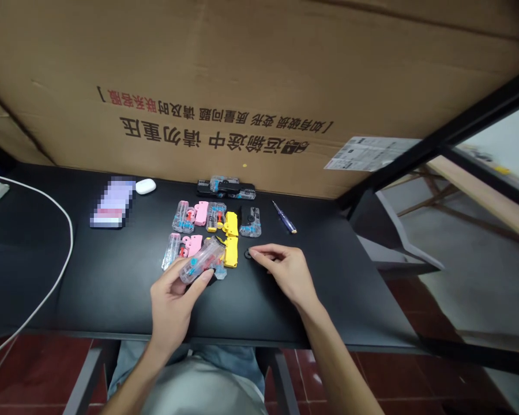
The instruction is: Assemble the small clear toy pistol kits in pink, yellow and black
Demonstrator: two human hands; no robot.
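My left hand (173,300) is closed around a clear plastic toy piece with blue and red parts inside (201,260), held just above the black table (112,288). My right hand (283,268) rests on the table, its fingertips pinching a small black part (248,253). Behind the hands lie several toy pieces in clear, pink (201,213) and yellow (230,223) plastic, set in rows. One clear-and-black piece (251,222) sits at the right of the rows.
A blue-handled screwdriver (284,217) lies to the right of the pieces. An assembled black and clear toy (225,185) and a white case (146,186) sit by the cardboard wall (259,86). A phone (112,203) and a white cable (64,253) lie left.
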